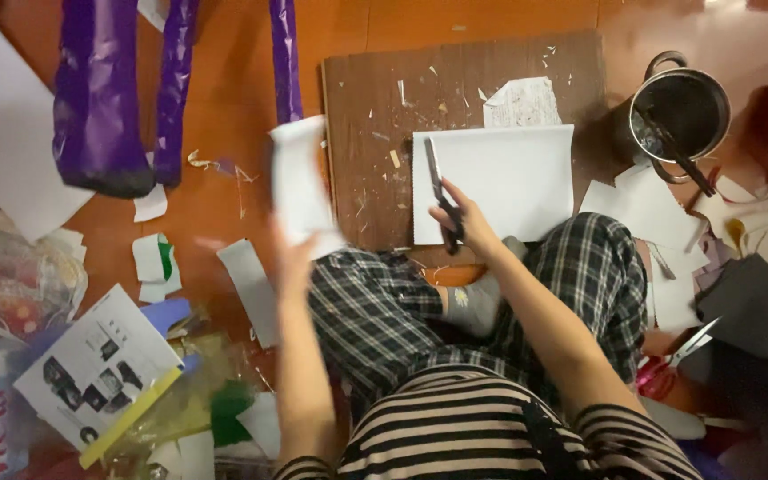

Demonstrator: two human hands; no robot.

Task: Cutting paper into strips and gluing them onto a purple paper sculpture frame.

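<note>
A person in plaid trousers and a striped top is sitting cross-legged on the orange floor (224, 98), working over a brown wooden board (375, 107) littered with paper scraps. The right hand (464, 222) is gripping the black handles of a pair of dark-bladed scissors (440, 191), fingers through the loops, and is holding them over the lower left part of a white rectangular sheet of card (500, 182) lying flat on the board. The blades are pointing away from the person and appear to be nearly together, though the view is too small to be sure. The left hand (291, 262) is lifting a blurred white piece of paper (300, 187) just off the board's left edge, fingers closed on its lower end; the paper is standing roughly upright in the air. The two hands are well apart, each clamped on its own thing.

A torn white scrap with faint print (522, 102) is lying on the board just beyond the card. A steel pot with two handles (677, 111) is standing to the right of the board, a dark tool resting across its rim. Purple plastic strips (100, 89) are hanging at upper left. A printed leaflet with black pictures (95, 369) is lying among coloured scraps at lower left, and a second pair of scissors with pink handles (673, 360) is lying beside the person's right knee.
</note>
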